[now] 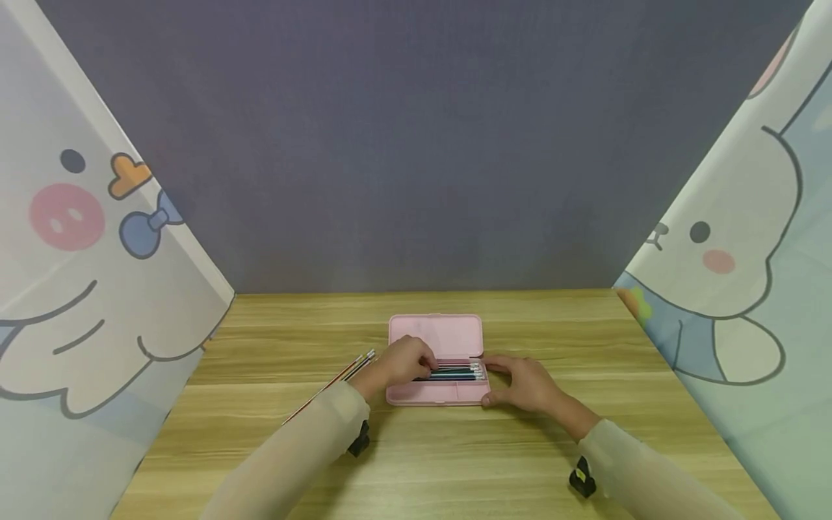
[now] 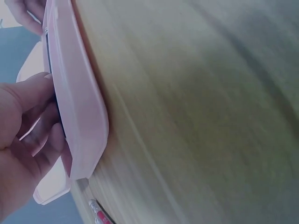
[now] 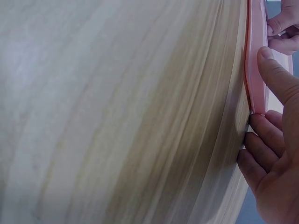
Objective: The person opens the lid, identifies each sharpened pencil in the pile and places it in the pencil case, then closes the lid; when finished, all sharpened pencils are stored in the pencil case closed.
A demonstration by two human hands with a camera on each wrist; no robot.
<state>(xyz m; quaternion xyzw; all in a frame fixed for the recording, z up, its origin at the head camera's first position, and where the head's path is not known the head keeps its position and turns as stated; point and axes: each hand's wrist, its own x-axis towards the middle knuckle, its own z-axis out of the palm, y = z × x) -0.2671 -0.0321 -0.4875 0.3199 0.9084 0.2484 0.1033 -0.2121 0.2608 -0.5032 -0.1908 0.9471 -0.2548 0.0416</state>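
A pink pencil case (image 1: 403, 393) lies with its lid (image 1: 448, 332) folded back on the table. Several dark pencils (image 1: 455, 375) with pale ends lie side by side in its rear compartment. My left hand (image 1: 403, 361) reaches into the left part of the case, thumb and fingers pinching a dark pencil (image 2: 52, 77) mostly hidden behind the case's wall and the hand. At the case's right end, my right hand (image 1: 526, 383) holds it between the thumb (image 3: 275, 74) at the front corner and the fingers (image 3: 266, 133) along the end.
Several loose pencils (image 1: 331, 385), one of them red, lie on the wooden table (image 1: 468, 462) left of the case, partly behind my left forearm. A grey panel (image 1: 422, 144) stands at the back. Cartoon-printed panels flank the table on both sides.
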